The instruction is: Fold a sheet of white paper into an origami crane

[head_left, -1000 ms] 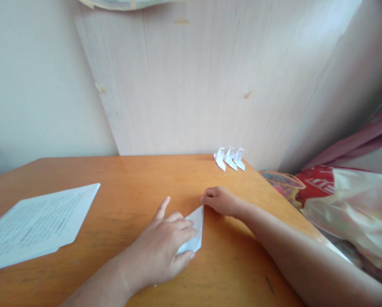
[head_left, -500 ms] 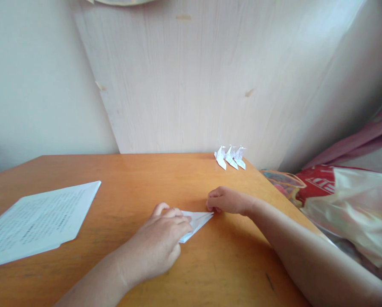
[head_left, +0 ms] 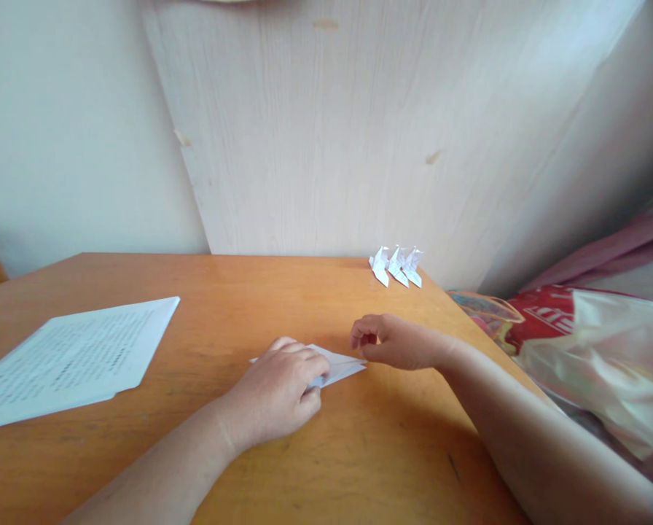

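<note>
Well, folded white paper (head_left: 339,367) (pointed rightward).

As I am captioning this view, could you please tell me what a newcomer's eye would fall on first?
Probably the left hand on the folded white paper, mid-picture on the wooden table, with the right hand curled by the paper's pointed end. Next come three paper figures in a row at the table's far right corner, then printed sheets at left.
</note>
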Available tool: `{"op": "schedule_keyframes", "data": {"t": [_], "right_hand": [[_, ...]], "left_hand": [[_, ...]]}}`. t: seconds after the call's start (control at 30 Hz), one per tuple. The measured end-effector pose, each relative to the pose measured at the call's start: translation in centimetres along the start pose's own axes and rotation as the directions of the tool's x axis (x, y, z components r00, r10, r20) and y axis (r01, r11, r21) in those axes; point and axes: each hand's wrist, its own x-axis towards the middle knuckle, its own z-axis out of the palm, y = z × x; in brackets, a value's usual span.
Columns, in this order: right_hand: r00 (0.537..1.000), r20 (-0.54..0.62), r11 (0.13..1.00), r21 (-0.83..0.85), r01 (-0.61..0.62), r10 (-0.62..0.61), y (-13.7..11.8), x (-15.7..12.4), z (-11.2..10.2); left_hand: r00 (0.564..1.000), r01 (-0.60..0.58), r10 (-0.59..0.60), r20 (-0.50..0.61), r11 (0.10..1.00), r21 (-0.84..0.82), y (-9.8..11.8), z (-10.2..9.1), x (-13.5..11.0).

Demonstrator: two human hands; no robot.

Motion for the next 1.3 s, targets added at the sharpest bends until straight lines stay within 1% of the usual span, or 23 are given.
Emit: {"op": "schedule_keyframes", "data": {"t": [0.1, 0.27, 0.43, 0.5, 0.63, 0.83, 0.97, 1.1, 1.3], "right_hand": [[1.000, -0.020, 1.000, -0.005, 0.012, -0.012, -0.4, 0.0, 0.1], [0.997, -0.037, 0.998, 0.024, -0.063, 0.064, -0.9, 0.1, 0.5], [0.982, -0.132, 0.988, -0.051, -0.144, 0.136, -1.0, 0.5, 1.5], [0.983, -0.117, 0.986, -0.074, -0.151, 0.142, -0.8, 0.7, 1.8], [0.986, -0.043, 0.982, -0.096, -0.166, 0.162, -0.6, 0.7, 1.9], [0.984, 0.027, 0.982, -0.070, -0.174, 0.176, -0.6, 0.6, 1.5], [0.987, 0.043, 0.988, -0.002, -0.156, 0.156, -0.2, 0.5, 1.0], [0.986, 0.091, 0.979, 0.138, -0.149, 0.137, 0.3, 0.4, 0.3], [0.975, 0.198, 0.921, 0.353, -0.163, 0.097, 0.5, 0.1, 0.0]], "left_hand": [[1.000, 0.002, -0.003, -0.017, 1.000, -0.022, -0.5, 0.5, 0.1], [0.998, 0.053, -0.055, -0.023, 0.997, -0.062, -1.3, 0.9, 0.3], [0.995, 0.096, -0.095, 0.018, 0.985, -0.145, -1.8, 0.5, 0.5], [0.994, 0.105, -0.103, 0.025, 0.981, -0.160, -1.8, 0.5, 0.6], [0.994, 0.106, -0.102, 0.031, 0.983, -0.152, -1.7, 0.4, 0.6], [0.997, 0.077, -0.073, 0.036, 0.987, -0.140, -1.6, 0.5, 0.5], [0.997, 0.077, -0.076, 0.014, 0.989, -0.123, -1.7, 0.9, 0.5], [0.997, 0.081, -0.082, -0.004, 0.991, -0.103, -1.8, 1.0, 0.6], [0.996, 0.080, -0.083, -0.015, 0.990, -0.120, -1.6, 0.7, 0.6]]}}
